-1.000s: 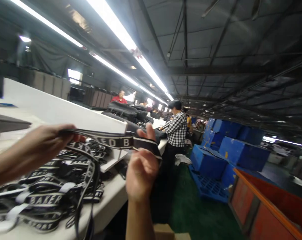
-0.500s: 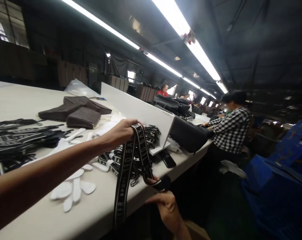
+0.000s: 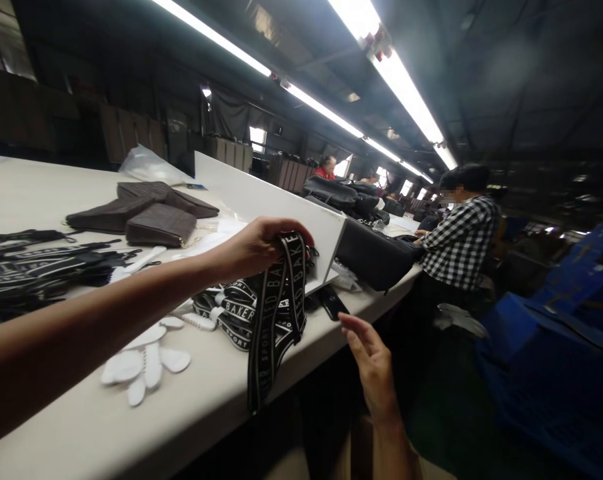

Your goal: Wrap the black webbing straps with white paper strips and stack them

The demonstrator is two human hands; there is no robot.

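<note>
My left hand (image 3: pixel 281 243) grips a black strap (image 3: pixel 266 340) with white lettering, which hangs in loops over the table's front edge. Its fingers are closed round the top of the loops. Off the table's edge, my right hand (image 3: pixel 374 363) is in the air with its fingers apart and nothing in it. Behind the hanging strap lies a pile of rolled lettered straps (image 3: pixel 231 313), some bound with white bands. Close to my right fingertips, a dark phone-like object (image 3: pixel 332 303) rests on the table.
White oval pieces (image 3: pixel 148 367) and loose black straps (image 3: pixel 41 267) lie on the table (image 3: pixel 61 427). Brown pouches (image 3: pixel 156 217) sit farther back. A white divider board (image 3: pixel 271 207) stands beyond the straps. A person in a checked shirt (image 3: pixel 464 233) works at the right, near blue crates (image 3: pixel 536 360).
My right hand has let go of the strap and moved right, its fingers opening. My left hand has shifted slightly right and up with the strap still hanging from it.
</note>
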